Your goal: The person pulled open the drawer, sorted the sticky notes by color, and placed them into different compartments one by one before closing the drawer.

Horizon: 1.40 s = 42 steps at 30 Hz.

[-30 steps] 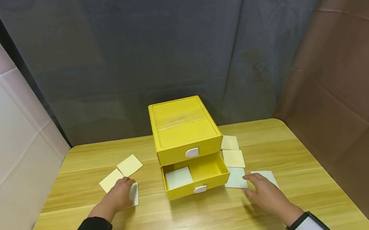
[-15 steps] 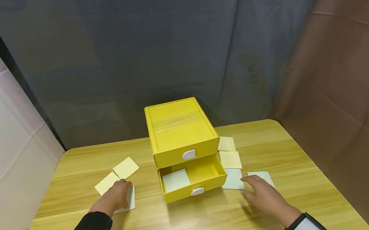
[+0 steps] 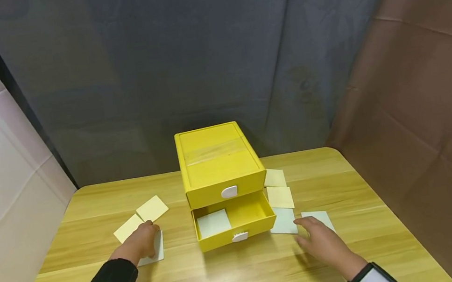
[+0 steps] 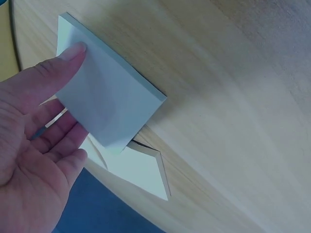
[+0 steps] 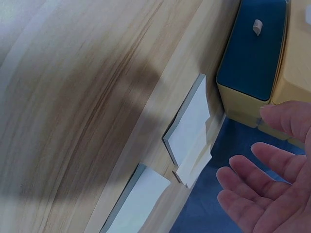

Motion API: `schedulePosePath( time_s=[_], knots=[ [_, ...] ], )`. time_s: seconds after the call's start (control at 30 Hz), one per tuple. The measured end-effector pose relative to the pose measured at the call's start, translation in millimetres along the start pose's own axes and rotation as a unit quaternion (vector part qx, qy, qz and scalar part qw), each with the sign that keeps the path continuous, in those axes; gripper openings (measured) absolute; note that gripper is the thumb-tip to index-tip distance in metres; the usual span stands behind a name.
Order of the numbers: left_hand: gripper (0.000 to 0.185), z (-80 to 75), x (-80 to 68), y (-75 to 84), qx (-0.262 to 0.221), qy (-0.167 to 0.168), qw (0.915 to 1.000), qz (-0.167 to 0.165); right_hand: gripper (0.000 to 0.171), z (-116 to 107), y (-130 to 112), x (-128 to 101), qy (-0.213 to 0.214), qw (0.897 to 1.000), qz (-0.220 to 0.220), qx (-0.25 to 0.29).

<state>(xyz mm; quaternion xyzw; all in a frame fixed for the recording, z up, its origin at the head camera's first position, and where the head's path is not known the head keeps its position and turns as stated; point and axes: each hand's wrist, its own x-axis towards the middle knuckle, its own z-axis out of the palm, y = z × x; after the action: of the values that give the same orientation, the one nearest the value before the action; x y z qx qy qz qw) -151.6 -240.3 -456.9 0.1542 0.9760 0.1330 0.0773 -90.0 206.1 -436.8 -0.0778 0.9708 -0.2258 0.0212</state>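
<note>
A pale blue sticky-note pad [image 4: 104,87] is at my left hand [image 3: 138,242] on the table's left side. The left wrist view shows the thumb on the pad's face and the other fingers at its edge, partly hidden, pinching it. My right hand [image 3: 325,244] hovers by two pale blue pads, one beside the drawer box [image 3: 283,221] and another farther right [image 3: 319,217]. Its fingers are loosely bent and hold nothing in the right wrist view. Between the hands stands a yellow two-drawer box [image 3: 219,153]. Its lower drawer [image 3: 251,206] is pulled out, with a pale blue pad [image 3: 213,223] inside.
Two yellow sticky-note pads, one nearer [image 3: 128,228] and one farther [image 3: 152,209], lie beyond my left hand. Two more, nearer [image 3: 280,197] and farther [image 3: 275,178], lie along the box's right side. Cloth walls surround the wooden table [image 3: 234,281].
The view has shifted slightly right. More of the blue pad shows under my left hand than a second ago. The right hand stays nearly in place beside its pads.
</note>
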Motion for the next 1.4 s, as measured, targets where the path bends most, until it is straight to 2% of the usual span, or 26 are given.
schedulePosePath(
  time_s=[0.27,0.47,0.73,0.93,1.27,1.4],
  knots=[
    [0.049,1.8,-2.2,-3.9,0.004,0.016,0.9999,-0.001,0.043,0.2,-1.0,-0.6,0.005,1.0,-0.007,-0.001],
    [0.052,2.9,-5.1,-5.0,-0.013,0.027,0.9996,-0.004,0.043,1.4,-0.7,-0.6,0.01,1.0,-0.013,-0.005],
    [0.039,1.6,-10.9,-5.4,-0.005,0.054,0.9984,0.012,0.043,1.7,0.2,0.4,0.007,1.0,-0.009,-0.004],
    [0.034,1.1,-12.2,-3.3,-0.009,0.058,0.9981,0.021,0.043,1.6,1.2,0.3,0.008,1.0,-0.02,-0.008],
    [0.027,-4.9,-16.9,-0.9,-0.019,0.07,0.9973,0.009,0.042,2.5,1.6,0.3,0.006,1.0,-0.021,-0.007],
    [0.024,-12.2,-21.3,0.9,-0.042,0.069,0.9967,-0.005,0.04,2.4,1.1,-0.6,0.003,1.0,-0.018,-0.009]
  ],
)
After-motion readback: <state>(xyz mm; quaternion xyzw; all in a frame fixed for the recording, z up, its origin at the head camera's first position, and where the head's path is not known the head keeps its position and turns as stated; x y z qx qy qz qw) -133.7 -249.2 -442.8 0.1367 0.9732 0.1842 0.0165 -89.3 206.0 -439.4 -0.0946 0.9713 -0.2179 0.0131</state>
